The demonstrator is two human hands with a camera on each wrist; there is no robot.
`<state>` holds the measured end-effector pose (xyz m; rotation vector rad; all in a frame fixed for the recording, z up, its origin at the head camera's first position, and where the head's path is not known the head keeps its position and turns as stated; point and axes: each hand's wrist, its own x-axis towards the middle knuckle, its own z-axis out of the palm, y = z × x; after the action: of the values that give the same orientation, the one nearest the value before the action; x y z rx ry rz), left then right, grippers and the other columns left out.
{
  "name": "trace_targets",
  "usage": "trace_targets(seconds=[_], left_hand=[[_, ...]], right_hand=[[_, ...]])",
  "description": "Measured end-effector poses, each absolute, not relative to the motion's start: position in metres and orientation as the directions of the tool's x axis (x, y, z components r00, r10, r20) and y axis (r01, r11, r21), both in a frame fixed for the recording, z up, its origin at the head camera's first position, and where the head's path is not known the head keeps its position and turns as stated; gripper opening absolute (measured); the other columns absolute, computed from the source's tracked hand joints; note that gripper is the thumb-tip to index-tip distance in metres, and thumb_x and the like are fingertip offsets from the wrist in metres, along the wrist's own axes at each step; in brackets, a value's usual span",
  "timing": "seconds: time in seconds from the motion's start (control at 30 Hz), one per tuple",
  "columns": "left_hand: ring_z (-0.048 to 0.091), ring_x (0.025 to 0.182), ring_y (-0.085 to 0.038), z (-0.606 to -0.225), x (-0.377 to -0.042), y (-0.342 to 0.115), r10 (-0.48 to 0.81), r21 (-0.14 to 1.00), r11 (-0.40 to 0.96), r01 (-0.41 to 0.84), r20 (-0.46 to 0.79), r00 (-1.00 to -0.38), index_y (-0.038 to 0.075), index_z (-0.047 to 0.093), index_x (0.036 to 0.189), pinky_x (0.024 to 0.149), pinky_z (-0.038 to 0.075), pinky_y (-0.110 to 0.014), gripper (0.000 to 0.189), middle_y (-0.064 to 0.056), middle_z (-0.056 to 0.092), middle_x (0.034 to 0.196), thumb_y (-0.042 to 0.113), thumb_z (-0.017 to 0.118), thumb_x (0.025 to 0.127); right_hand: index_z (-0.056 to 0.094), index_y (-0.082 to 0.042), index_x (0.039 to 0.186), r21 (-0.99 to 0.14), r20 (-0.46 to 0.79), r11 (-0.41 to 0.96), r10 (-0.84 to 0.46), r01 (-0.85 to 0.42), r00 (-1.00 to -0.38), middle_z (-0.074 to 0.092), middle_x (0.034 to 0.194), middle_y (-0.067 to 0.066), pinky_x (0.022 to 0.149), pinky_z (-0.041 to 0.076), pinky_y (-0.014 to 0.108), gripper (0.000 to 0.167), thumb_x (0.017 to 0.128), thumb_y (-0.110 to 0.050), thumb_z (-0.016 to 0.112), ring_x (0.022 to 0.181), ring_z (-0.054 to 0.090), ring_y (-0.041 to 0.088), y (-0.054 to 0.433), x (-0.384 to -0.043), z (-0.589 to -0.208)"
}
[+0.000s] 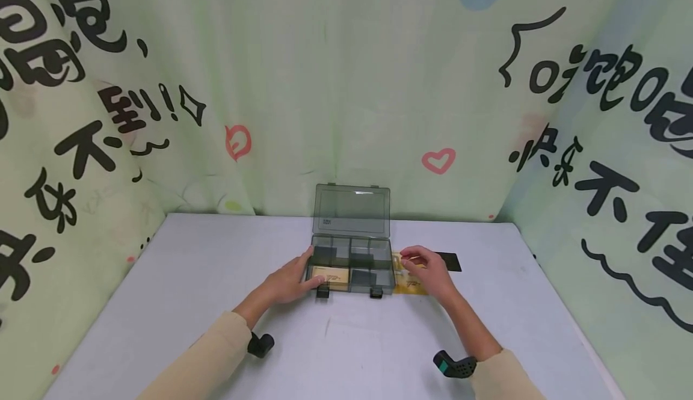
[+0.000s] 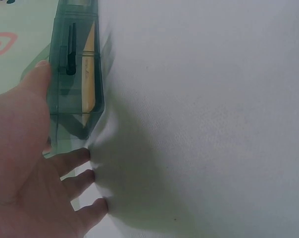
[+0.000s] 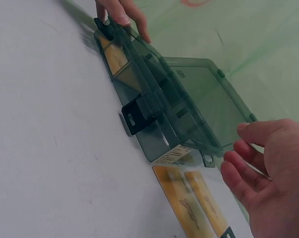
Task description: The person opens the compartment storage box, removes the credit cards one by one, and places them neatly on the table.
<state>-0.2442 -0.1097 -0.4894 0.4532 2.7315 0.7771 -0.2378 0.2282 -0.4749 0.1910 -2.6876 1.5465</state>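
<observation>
A translucent grey-green compartment box point(image 1: 371, 287) stands on the table with its lid point(image 1: 352, 210) raised at the back. A pale yellow pack point(image 1: 331, 275) lies in its front left compartment, also visible through the wall in the left wrist view. My left hand point(image 1: 289, 280) rests on the box's left side, thumb over the front rim; three fingers spread down beside it in the left wrist view. My right hand point(image 1: 430, 270), loosely bent and holding nothing, hovers right of the box, over flat yellow printed pieces point(image 3: 189, 208). It partly hides them in the head view.
A flat black piece point(image 1: 449, 261) lies beyond my right hand. Two dark latches point(image 1: 376, 292) hang at the box's front. Printed curtains point(image 1: 346, 87) enclose the white table point(image 1: 346, 346) at the back and sides.
</observation>
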Motion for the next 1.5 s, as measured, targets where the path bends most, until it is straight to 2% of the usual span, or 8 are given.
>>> trace_targets(seconds=[0.1, 0.17, 0.37, 0.57, 0.7, 0.87, 1.27, 1.5], left_hand=[[0.032, 0.144, -0.035, -0.489, -0.245, -0.110, 0.366, 0.546, 0.807, 0.226, -0.162, -0.917, 0.014, 0.010, 0.157, 0.113, 0.032, -0.056, 0.085, -0.015, 0.029, 0.158, 0.056, 0.050, 0.095], [0.033, 0.144, -0.035, -0.489, -0.245, -0.110, 0.366, 0.546, 0.807, 0.227, -0.159, -0.917, 0.014, 0.010, 0.157, 0.112, 0.033, -0.056, 0.085, -0.015, 0.029, 0.158, 0.056, 0.051, 0.095], [0.033, 0.144, -0.035, -0.491, -0.246, -0.111, 0.360, 0.537, 0.814, 0.222, -0.166, -0.918, 0.016, 0.009, 0.157, 0.113, 0.033, -0.055, 0.087, -0.014, 0.029, 0.158, 0.059, 0.050, 0.094], [0.033, 0.143, -0.034, -0.494, -0.246, -0.110, 0.353, 0.533, 0.817, 0.220, -0.161, -0.922, 0.015, 0.010, 0.157, 0.112, 0.033, -0.056, 0.087, -0.014, 0.030, 0.158, 0.061, 0.049, 0.093], [0.034, 0.143, -0.034, -0.492, -0.245, -0.109, 0.348, 0.525, 0.823, 0.215, -0.167, -0.923, 0.016, 0.010, 0.157, 0.112, 0.033, -0.055, 0.087, -0.013, 0.030, 0.158, 0.060, 0.049, 0.094], [0.034, 0.143, -0.034, -0.488, -0.244, -0.108, 0.352, 0.523, 0.824, 0.220, -0.167, -0.921, 0.015, 0.009, 0.157, 0.112, 0.033, -0.055, 0.087, -0.013, 0.030, 0.158, 0.059, 0.050, 0.094], [0.033, 0.144, -0.034, -0.493, -0.244, -0.110, 0.355, 0.537, 0.816, 0.214, -0.173, -0.919, 0.016, 0.010, 0.157, 0.114, 0.032, -0.054, 0.086, -0.011, 0.028, 0.159, 0.059, 0.050, 0.094], [0.034, 0.143, -0.034, -0.492, -0.245, -0.111, 0.350, 0.530, 0.819, 0.220, -0.158, -0.923, 0.016, 0.011, 0.157, 0.113, 0.033, -0.054, 0.087, -0.012, 0.029, 0.158, 0.060, 0.050, 0.093]], right_hand=[[0.064, 0.001, 0.116, -0.876, 0.114, 0.456, -0.119, -0.156, -0.986, 0.066, 0.111, 0.020, 0.077, 0.059, 0.037, 0.028, 0.094, -0.015, 0.065, 0.100, 0.065, 0.036, 0.224, -0.239, -0.474], [0.064, 0.001, 0.116, -0.877, 0.122, 0.449, -0.135, -0.170, -0.983, 0.066, 0.111, 0.020, 0.078, 0.059, 0.039, 0.028, 0.094, -0.016, 0.065, 0.099, 0.065, 0.036, 0.221, -0.240, -0.473], [0.063, 0.001, 0.117, -0.869, 0.106, 0.464, -0.171, -0.175, -0.980, 0.067, 0.110, 0.016, 0.077, 0.057, 0.025, 0.030, 0.094, -0.017, 0.065, 0.096, 0.065, 0.025, 0.211, -0.240, -0.472], [0.063, 0.001, 0.118, -0.866, 0.098, 0.468, -0.187, -0.176, -0.977, 0.066, 0.112, 0.015, 0.076, 0.054, 0.019, 0.029, 0.094, -0.017, 0.064, 0.099, 0.064, 0.025, 0.198, -0.240, -0.474], [0.063, -0.001, 0.119, -0.863, 0.084, 0.476, -0.193, -0.168, -0.978, 0.066, 0.112, 0.013, 0.078, 0.057, 0.027, 0.029, 0.095, -0.018, 0.062, 0.099, 0.063, 0.023, 0.191, -0.239, -0.472], [0.061, 0.001, 0.120, -0.879, 0.087, 0.444, -0.214, -0.176, -0.973, 0.065, 0.112, 0.017, 0.078, 0.058, 0.040, 0.030, 0.095, -0.016, 0.062, 0.097, 0.064, 0.030, 0.186, -0.241, -0.471], [0.061, 0.001, 0.121, -0.892, 0.062, 0.422, -0.239, -0.161, -0.969, 0.064, 0.112, 0.016, 0.081, 0.057, 0.047, 0.031, 0.096, -0.017, 0.062, 0.098, 0.063, 0.040, 0.179, -0.244, -0.469], [0.060, 0.000, 0.122, -0.895, 0.055, 0.413, -0.267, -0.166, -0.962, 0.063, 0.112, 0.016, 0.080, 0.058, 0.042, 0.032, 0.096, -0.019, 0.061, 0.100, 0.062, 0.039, 0.173, -0.247, -0.468]])
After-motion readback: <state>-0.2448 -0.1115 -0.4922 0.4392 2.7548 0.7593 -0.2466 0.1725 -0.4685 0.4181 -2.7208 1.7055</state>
